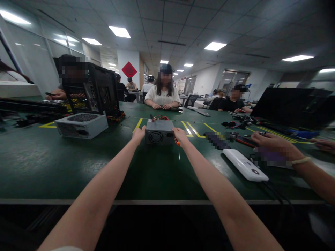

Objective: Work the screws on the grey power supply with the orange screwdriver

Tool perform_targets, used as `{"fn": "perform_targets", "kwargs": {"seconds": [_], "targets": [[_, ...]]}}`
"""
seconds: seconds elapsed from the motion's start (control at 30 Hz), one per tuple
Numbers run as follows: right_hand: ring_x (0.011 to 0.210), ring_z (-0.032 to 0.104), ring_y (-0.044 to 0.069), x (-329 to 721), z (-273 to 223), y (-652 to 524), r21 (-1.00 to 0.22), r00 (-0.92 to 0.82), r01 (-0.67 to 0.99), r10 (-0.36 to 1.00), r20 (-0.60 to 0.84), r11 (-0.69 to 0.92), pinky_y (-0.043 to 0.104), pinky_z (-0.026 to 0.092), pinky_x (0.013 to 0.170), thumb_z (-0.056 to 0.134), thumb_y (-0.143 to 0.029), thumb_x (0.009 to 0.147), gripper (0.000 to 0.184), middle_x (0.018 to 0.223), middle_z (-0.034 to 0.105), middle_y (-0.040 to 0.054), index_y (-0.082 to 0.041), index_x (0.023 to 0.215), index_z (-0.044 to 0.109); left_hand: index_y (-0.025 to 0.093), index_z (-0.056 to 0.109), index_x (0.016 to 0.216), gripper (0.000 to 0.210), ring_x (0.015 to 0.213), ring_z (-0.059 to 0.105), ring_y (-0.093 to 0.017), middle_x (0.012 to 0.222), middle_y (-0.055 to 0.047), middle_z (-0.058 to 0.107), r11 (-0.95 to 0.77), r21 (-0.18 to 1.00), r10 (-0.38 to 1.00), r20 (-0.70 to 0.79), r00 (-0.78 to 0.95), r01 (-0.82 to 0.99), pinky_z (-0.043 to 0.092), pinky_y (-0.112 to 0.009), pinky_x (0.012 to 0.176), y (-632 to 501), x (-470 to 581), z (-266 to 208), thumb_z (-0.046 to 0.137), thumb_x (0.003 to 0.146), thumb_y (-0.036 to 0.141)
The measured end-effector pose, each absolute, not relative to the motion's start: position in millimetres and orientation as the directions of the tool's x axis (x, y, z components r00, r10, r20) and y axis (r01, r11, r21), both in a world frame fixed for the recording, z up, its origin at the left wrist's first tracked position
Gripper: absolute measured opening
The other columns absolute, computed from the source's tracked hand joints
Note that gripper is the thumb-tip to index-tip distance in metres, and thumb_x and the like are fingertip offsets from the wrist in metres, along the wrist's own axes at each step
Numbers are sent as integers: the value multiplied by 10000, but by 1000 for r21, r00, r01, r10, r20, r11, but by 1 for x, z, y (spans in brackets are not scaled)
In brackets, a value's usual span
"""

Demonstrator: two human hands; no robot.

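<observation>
A grey computer power supply [159, 132] sits in front of me, with its fan grille and socket facing me and a bundle of coloured cables at its back. My left hand [139, 134] grips its left side. On the right side, my right hand [180, 134] presses against the casing near the socket. A screwdriver [178, 146] with an orange handle is also in my right hand, its thin shaft pointing down toward the green table [157, 174]. The fingertips of both hands are partly hidden by the casing.
Left stand another power supply [82, 124] and an open black computer case [91, 87]. To the right lie a white power bank [244, 164] with cables and a dark phone [217, 140]. A co-worker's hand [272, 146] reaches in there. Another person [162, 92] sits opposite.
</observation>
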State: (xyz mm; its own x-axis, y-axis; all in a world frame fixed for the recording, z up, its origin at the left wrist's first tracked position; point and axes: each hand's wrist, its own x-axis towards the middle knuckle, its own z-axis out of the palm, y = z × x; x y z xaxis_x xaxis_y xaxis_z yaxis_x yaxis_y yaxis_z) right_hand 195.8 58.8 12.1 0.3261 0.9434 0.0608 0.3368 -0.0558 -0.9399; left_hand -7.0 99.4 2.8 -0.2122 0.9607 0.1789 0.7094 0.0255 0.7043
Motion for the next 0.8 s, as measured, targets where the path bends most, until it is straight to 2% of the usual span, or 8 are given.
{"fn": "perform_targets", "kwargs": {"seconds": [0.33,0.47,0.53,0.6,0.67,0.73,0.8], "targets": [[356,397,41,195,9,50,-936,299,348,953,52,-58,159,319,340,422,-496,854,361,567,469,-51,-212,1047,535,60,661,894,543,715,612,-229,741,-142,630,56,700,961,155,-228,712,379,-273,544,89,-8,-3,261,895,426],[356,411,50,207,10,38,-949,272,309,962,19,-68,165,316,325,461,-536,827,386,563,500,-31,-185,955,558,98,670,845,514,810,612,-257,829,-152,647,27,677,958,192,-212,736,387,-284,600,76,-19,5,294,887,446],[352,402,41,217,10,33,-957,299,280,954,18,-70,164,314,322,461,-519,835,368,597,534,-17,-172,927,542,140,664,866,516,861,603,-255,888,-135,651,-16,651,938,272,-214,759,387,-289,641,64,-22,12,242,907,434],[353,387,28,227,8,29,-965,349,256,936,39,-55,156,318,327,467,-450,853,291,645,564,-16,-174,933,510,179,647,888,553,850,601,-226,889,-105,652,-125,560,879,446,-171,819,384,-284,662,49,-19,17,140,934,395],[354,380,19,232,5,27,-970,385,241,921,67,-30,149,325,334,478,-360,857,194,676,583,-24,-180,928,490,172,624,881,549,797,601,-193,858,-92,646,-240,395,837,547,-17,887,382,-266,651,32,-6,20,122,943,384],[351,382,17,233,3,26,-972,395,237,914,96,0,148,326,335,483,-298,844,131,691,598,-31,-184,909,488,160,600,913,507,763,601,-170,873,-84,633,-407,168,787,563,252,898,383,-247,625,18,14,18,156,944,401],[346,384,17,229,1,25,-970,388,241,913,128,34,149,320,330,488,-278,832,112,697,611,-36,-189,899,495,148,584,948,448,762,607,-166,903,-90,618,-611,-60,677,476,560,789,389,-239,605,9,36,14,210,942,395]]}}
